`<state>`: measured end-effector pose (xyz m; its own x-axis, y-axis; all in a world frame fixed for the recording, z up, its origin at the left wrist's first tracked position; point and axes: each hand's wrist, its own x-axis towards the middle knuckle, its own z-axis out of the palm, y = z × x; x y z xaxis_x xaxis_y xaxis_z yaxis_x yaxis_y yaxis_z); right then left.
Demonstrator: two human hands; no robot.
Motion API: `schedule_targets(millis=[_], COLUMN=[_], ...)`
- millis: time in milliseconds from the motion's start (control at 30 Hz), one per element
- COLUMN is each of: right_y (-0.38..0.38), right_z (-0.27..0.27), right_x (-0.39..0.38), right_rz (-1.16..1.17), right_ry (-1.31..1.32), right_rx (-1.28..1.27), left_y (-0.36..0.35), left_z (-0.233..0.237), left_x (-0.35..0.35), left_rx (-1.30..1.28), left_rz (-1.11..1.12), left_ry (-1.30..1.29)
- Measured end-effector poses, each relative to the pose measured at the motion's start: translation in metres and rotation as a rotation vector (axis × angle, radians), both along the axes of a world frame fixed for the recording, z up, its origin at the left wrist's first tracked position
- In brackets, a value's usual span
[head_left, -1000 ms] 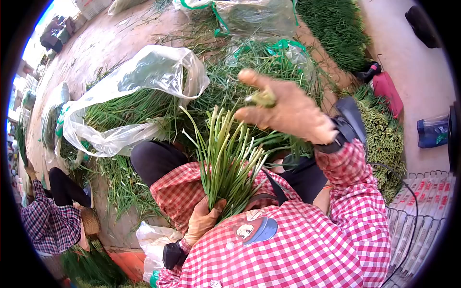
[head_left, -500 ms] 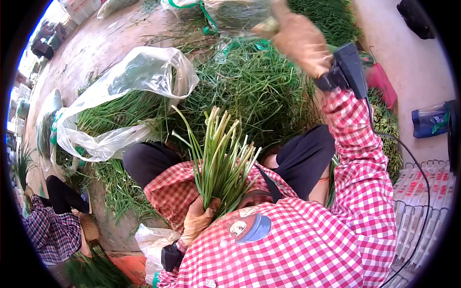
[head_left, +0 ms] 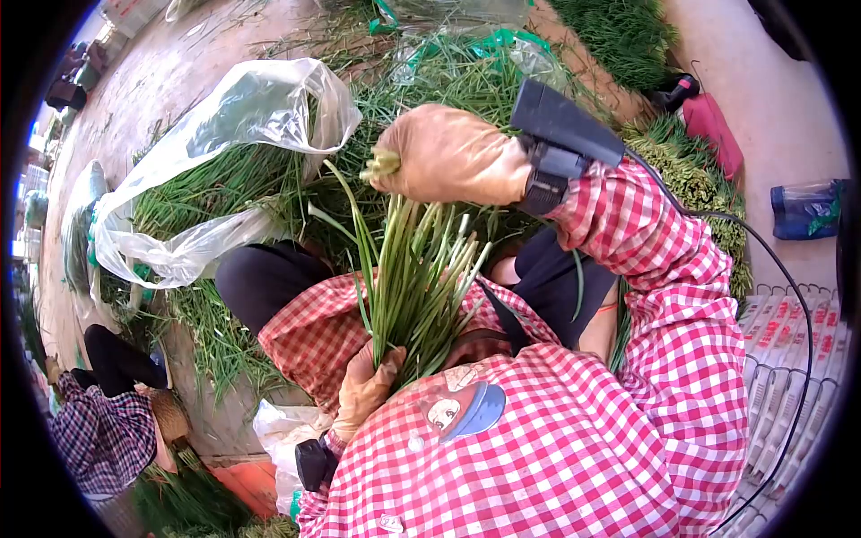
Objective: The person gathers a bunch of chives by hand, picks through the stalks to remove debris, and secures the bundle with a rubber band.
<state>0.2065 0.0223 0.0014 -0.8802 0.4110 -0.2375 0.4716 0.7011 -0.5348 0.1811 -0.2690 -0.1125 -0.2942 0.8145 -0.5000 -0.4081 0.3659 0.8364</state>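
In my gloved left hand [head_left: 366,387] I grip a bunch of chives [head_left: 417,278] upright against my lap, its pale cut ends pointing up and away from me. My gloved right hand [head_left: 453,154] is closed just above the top of that bunch. Pale ends of a few chive stalks [head_left: 383,165] poke out of its left side; the rest of them is hidden by the hand. A single green leaf [head_left: 578,285] hangs below my right wrist. Beyond my hands lies a loose heap of chives [head_left: 359,211].
An open clear plastic bag [head_left: 229,99] with chives inside lies at the left. More stacked bundles [head_left: 619,40] line the right, near a pink object [head_left: 713,133]. A black cable [head_left: 798,318] runs from my right wrist. Another person [head_left: 103,430] sits at the lower left.
My right hand has swung back from the far upper right, down and left to just above the bunch, still closed on stalks. My left hand has stayed nearly in place.
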Motion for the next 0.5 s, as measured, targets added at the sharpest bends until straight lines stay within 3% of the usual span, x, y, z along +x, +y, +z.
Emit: schedule_targets(millis=[400,433,500], right_y=[0.041,0.053,0.104], right_z=[-0.013,-0.006,-0.013], right_x=[0.001,0.003,0.007], right_rz=[-0.200,-0.275,-0.467], right_ry=[0.113,0.197,0.115], right_rx=[-0.357,-0.244,0.221], left_y=[-0.005,-0.004,-0.002], left_z=[-0.004,-0.003,0.005], left_x=[-0.003,-0.001,0.004], left_rx=[0.038,0.050,0.066], left_rz=[-0.037,0.003,0.091], left_ry=[-0.081,-0.119,-0.199])
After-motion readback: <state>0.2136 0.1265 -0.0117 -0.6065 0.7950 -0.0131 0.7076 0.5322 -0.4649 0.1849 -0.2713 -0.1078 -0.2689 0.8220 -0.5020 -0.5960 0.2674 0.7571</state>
